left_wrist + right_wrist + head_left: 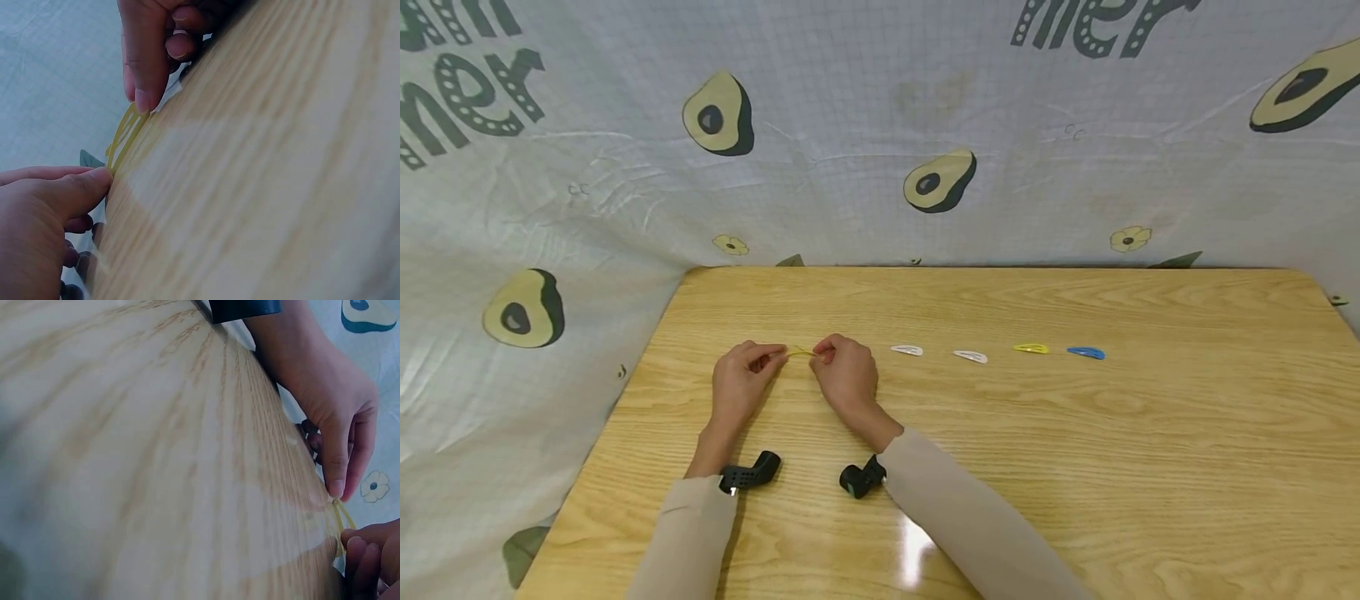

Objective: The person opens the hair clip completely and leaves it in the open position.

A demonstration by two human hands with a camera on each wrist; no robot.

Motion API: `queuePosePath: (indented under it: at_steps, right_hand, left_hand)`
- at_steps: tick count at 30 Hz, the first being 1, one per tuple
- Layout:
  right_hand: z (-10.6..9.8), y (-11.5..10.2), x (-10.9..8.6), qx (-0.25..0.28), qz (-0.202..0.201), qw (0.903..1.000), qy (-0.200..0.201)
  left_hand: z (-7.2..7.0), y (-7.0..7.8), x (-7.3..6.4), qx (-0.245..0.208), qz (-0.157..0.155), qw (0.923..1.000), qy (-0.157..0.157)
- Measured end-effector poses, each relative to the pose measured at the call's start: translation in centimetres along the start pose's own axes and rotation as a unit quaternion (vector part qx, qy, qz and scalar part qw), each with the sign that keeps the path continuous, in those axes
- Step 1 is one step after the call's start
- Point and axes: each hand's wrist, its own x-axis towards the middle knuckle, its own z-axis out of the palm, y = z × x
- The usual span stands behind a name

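A yellow snap hair clip is stretched between both hands, close over the wooden table. My left hand pinches one end between thumb and fingertips. My right hand pinches the other end, its remaining fingers curled in. In the left wrist view the clip's two strips stand apart, so it looks sprung open. From the right wrist view, my left hand points down at the clip and my right hand shows only at the lower right edge.
To the right of my hands lie a white hair clip, a second white clip, another yellow clip and a blue clip in a loose row. The wooden table meets an avocado-print cloth at its back and left.
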Motion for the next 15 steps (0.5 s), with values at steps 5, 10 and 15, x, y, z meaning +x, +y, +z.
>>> queuePosePath:
  at_steps: [5,10,15]
  right_hand:
    - [-0.3,0.0,-0.4,0.010,-0.011,0.9997,-0.019]
    - [-1.0,0.0,-0.6,0.015,-0.007,0.9996,-0.021]
    - [-2.1,0.4,-0.4,-0.003,0.016,0.9999,-0.004]
  left_hand:
    - [-0.2,0.1,-0.4,-0.040,-0.017,0.9989,0.015]
    - [-0.1,0.7,-0.7,-0.091,-0.032,0.9944,0.042]
    - [0.4,2.3,-0.9,-0.112,-0.021,0.9927,0.040]
